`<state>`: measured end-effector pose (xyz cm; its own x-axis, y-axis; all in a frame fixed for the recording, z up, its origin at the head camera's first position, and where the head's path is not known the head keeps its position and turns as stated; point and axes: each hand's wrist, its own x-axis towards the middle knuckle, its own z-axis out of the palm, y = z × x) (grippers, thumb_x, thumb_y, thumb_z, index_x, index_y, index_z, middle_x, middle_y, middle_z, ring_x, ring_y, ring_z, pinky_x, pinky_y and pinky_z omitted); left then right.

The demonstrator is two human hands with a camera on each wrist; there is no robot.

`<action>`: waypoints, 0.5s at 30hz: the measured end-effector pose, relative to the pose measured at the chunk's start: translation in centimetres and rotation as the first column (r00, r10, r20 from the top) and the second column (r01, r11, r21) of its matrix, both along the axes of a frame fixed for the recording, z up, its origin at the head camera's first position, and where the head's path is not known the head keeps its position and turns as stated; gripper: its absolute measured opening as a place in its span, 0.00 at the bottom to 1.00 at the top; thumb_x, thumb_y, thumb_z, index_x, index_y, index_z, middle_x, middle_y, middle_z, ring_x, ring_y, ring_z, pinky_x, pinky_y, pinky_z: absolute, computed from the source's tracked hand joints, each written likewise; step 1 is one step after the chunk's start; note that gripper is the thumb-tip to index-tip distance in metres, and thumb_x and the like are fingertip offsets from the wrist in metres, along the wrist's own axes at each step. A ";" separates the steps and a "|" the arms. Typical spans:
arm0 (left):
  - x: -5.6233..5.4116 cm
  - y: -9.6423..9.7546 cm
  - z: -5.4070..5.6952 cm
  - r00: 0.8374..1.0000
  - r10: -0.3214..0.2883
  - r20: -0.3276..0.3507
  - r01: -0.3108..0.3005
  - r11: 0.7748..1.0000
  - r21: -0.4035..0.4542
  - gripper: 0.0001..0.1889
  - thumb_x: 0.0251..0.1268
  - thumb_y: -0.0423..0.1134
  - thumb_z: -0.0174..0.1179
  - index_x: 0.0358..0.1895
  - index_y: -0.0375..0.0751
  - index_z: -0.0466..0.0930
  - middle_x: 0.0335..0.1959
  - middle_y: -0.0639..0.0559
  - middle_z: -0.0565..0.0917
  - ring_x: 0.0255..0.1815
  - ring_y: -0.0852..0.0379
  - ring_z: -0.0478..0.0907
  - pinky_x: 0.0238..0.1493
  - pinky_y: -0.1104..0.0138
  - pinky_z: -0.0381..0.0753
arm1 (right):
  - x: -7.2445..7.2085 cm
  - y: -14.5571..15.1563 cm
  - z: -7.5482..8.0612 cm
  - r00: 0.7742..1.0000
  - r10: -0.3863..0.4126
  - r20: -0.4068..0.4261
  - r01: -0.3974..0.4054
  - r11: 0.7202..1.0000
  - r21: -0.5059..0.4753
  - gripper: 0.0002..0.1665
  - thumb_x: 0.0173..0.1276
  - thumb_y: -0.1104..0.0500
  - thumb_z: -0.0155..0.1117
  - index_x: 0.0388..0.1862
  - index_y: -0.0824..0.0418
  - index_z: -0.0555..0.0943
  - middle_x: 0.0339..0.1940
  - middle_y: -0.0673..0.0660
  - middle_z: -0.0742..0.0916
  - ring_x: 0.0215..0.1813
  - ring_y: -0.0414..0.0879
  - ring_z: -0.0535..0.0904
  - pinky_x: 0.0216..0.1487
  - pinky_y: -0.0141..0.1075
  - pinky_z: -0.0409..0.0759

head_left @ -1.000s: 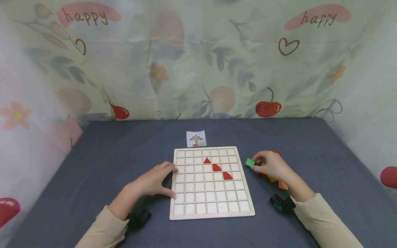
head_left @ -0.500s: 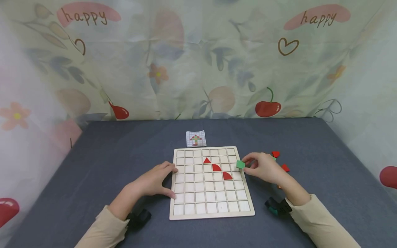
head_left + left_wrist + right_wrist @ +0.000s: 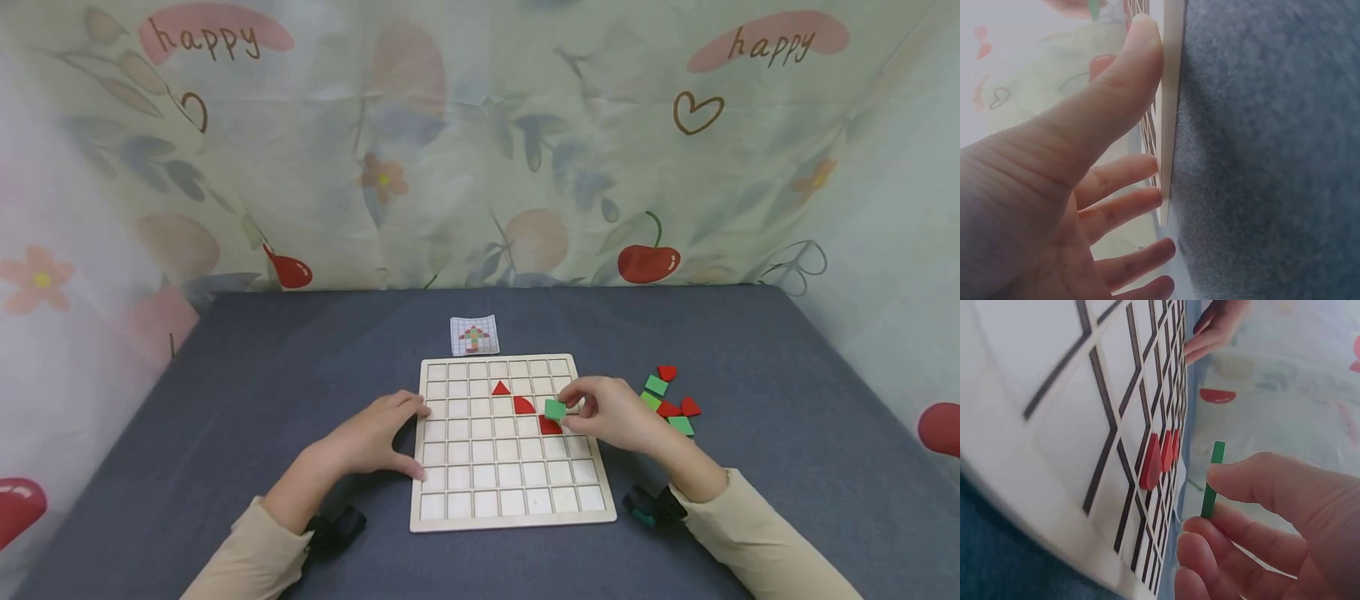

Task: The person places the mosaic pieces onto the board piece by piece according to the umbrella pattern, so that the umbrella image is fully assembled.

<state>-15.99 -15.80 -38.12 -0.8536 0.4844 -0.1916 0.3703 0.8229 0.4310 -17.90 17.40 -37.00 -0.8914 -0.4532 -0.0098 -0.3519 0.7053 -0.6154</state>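
Observation:
My right hand pinches a green square tile between thumb and fingers, over the right part of the wooden grid board. In the right wrist view the green tile is seen edge-on, raised off the board. Three red pieces lie in the grid: a triangle, a quarter circle and another quarter circle, which the held tile partly overlaps in the head view. My left hand rests at the board's left edge, thumb and fingers spread along it; the left wrist view shows the thumb on the rim.
A small pattern card lies just beyond the board's far edge. To the right of the board is a loose group of red and green pieces, partly hidden by my right forearm. A printed curtain closes off the table's back.
My right hand has carried the green tile leftward from the loose pieces to above the board, uncovering more of those pieces. The left hand has stayed in place.

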 end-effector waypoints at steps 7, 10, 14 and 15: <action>0.2 0.1 0.0 1.000 0.019 0.009 -0.018 0.999 -0.028 0.44 0.42 0.56 0.71 0.64 0.39 0.68 0.69 0.41 0.64 0.71 0.42 0.60 0.68 0.50 0.62 | 0.1 -0.8 -0.1 0.999 0.040 0.005 -0.040 0.999 0.000 0.13 0.57 0.61 0.68 0.42 0.62 0.82 0.37 0.55 0.86 0.29 0.38 0.75 0.28 0.28 0.75; 0.3 0.2 0.1 1.000 0.022 0.013 -0.021 0.999 -0.033 0.44 0.43 0.55 0.71 0.65 0.38 0.68 0.69 0.41 0.64 0.71 0.42 0.59 0.68 0.49 0.62 | 0.1 -1.1 -0.1 0.998 0.068 0.009 -0.068 0.998 0.002 0.13 0.57 0.61 0.68 0.42 0.62 0.82 0.36 0.55 0.85 0.29 0.37 0.75 0.29 0.27 0.75; 0.6 0.3 0.4 1.000 0.021 0.021 -0.020 0.999 -0.034 0.43 0.44 0.53 0.71 0.65 0.37 0.67 0.70 0.40 0.63 0.72 0.40 0.58 0.69 0.49 0.61 | 0.2 -1.7 -0.1 0.995 0.098 0.003 -0.098 0.995 0.008 0.12 0.57 0.61 0.68 0.40 0.61 0.82 0.33 0.54 0.85 0.26 0.36 0.73 0.29 0.27 0.74; 0.6 0.4 0.5 0.999 0.021 0.024 -0.020 0.999 -0.034 0.43 0.45 0.53 0.71 0.65 0.37 0.67 0.70 0.40 0.63 0.72 0.40 0.57 0.69 0.48 0.60 | 0.2 -1.9 -0.1 0.995 0.102 -0.002 -0.102 0.995 0.013 0.11 0.57 0.62 0.68 0.40 0.61 0.82 0.33 0.54 0.84 0.26 0.36 0.72 0.28 0.27 0.73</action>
<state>-15.35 -15.44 -37.65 -0.8580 0.4600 -0.2286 0.3430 0.8443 0.4117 -17.72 15.54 -37.13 -0.8405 -0.5417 -0.0138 -0.4241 0.6734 -0.6056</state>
